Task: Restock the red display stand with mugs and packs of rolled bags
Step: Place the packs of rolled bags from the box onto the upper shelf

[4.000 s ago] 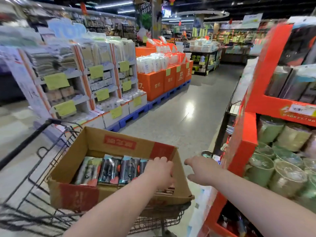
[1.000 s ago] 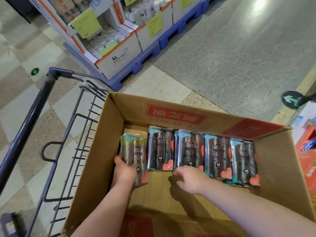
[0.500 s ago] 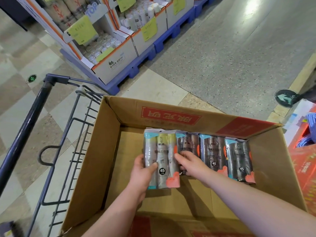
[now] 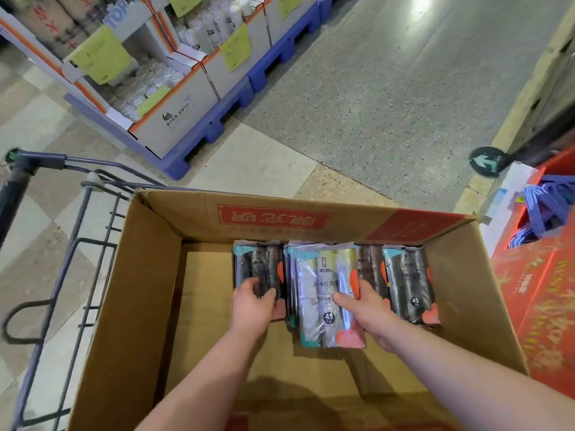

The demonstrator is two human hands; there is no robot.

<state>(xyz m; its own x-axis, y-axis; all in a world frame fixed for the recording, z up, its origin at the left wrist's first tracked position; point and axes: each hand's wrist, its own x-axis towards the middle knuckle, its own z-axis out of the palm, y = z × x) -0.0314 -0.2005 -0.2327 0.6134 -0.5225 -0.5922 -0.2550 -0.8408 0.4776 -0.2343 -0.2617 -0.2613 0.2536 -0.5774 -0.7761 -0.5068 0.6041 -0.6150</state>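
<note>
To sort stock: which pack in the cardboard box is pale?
The pale plastic pack of rolled bags gripped by the right hand; the others are dark.

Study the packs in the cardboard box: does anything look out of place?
The pale pack in the right hand stands out: its rolls look light, the neighbouring packs dark, and it lies over them. The left hand grips a dark pack. Nothing looks torn or spilled.

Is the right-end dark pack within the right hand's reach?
Likely yes: the right-end dark pack lies uncovered beside the right hand, though that hand is full, gripping a pale pack.
</note>
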